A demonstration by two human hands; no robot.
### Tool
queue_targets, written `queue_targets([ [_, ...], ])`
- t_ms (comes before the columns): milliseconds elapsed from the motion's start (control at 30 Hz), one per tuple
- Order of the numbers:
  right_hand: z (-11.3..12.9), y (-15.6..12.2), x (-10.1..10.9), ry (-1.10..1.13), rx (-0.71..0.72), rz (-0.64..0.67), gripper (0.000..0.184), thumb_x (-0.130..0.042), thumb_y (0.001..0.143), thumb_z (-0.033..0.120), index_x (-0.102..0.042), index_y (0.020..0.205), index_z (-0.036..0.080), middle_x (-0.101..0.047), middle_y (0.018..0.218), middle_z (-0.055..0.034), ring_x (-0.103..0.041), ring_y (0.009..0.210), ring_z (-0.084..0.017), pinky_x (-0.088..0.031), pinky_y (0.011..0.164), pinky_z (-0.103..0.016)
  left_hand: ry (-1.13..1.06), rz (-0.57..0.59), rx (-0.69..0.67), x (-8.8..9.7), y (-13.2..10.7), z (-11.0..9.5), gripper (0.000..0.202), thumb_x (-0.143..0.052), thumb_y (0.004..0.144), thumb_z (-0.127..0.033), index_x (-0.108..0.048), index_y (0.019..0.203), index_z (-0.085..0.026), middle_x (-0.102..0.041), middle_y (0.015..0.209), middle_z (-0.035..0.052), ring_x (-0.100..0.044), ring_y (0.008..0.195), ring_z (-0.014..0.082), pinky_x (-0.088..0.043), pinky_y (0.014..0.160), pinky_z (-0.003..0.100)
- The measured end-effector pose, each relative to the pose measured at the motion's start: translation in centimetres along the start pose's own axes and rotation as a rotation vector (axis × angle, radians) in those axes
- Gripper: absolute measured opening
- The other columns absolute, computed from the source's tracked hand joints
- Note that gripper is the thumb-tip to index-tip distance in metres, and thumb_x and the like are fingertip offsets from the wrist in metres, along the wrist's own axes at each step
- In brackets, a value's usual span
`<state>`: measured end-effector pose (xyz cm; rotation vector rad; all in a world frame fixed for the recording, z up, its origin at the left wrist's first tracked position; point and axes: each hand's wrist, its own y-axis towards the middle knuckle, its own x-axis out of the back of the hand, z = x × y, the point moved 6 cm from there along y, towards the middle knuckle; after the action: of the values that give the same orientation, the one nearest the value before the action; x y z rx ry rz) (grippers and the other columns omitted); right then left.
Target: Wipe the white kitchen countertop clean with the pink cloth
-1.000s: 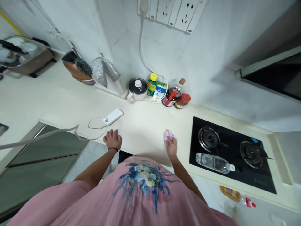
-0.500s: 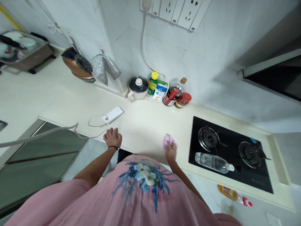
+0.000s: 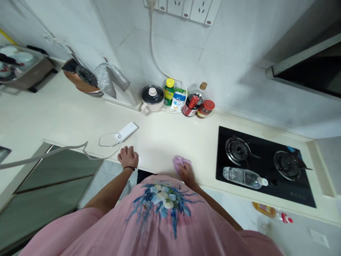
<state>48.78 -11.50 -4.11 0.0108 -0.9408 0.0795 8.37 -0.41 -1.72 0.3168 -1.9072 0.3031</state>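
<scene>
My right hand (image 3: 187,174) grips a pink cloth (image 3: 181,163), which lies against the cream countertop (image 3: 157,142) near its front edge. Most of the cloth spreads beyond my fingers, to the left. My left hand (image 3: 128,156) rests palm down on the counter's front edge, fingers a little apart and holding nothing. Just past it lie a white power bank (image 3: 128,131) and its looped pale cable (image 3: 99,139).
Along the wall stand a small lidded pot (image 3: 152,97), a green bottle (image 3: 168,91), a white-blue packet (image 3: 178,100) and a red-lidded jar (image 3: 205,108). To the right, a clear plastic bottle (image 3: 241,177) lies on the black gas hob (image 3: 263,156). A steel pan-like cooker (image 3: 26,73) sits far left.
My right hand and the pink cloth have moved left along the counter, and the cloth now lies more spread out. My left hand stays in place. The view has shifted slightly.
</scene>
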Motion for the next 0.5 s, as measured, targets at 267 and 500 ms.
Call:
queue_targets([
  [267,-13.1,-8.9,9.5,-0.183,-0.486,-0.410,0.054,-0.044,0.099,0.050,-0.080,0.121,0.018,-0.065,0.109,-0.0189,-0.062,0.105,-0.034,-0.053,0.096,-0.055,0.000,-0.013,-0.007,0.0,0.0,0.0,0.056,-0.048,0.101,-0.038,-0.061,0.153,-0.020,-0.046,0.169,0.0184,-0.030,0.163,0.0350,-0.019,0.131,0.060],
  [500,-13.5,1.0,12.5,0.304,-0.595,-0.600,0.045,-0.052,0.099,0.040,-0.078,0.123,0.013,-0.064,0.129,-0.0234,-0.058,0.124,-0.037,-0.049,0.106,-0.056,-0.010,-0.016,-0.009,0.1,-0.1,0.0,0.056,-0.047,0.102,-0.038,-0.062,0.153,-0.020,-0.046,0.169,0.0187,-0.030,0.163,0.0348,-0.018,0.132,0.060],
])
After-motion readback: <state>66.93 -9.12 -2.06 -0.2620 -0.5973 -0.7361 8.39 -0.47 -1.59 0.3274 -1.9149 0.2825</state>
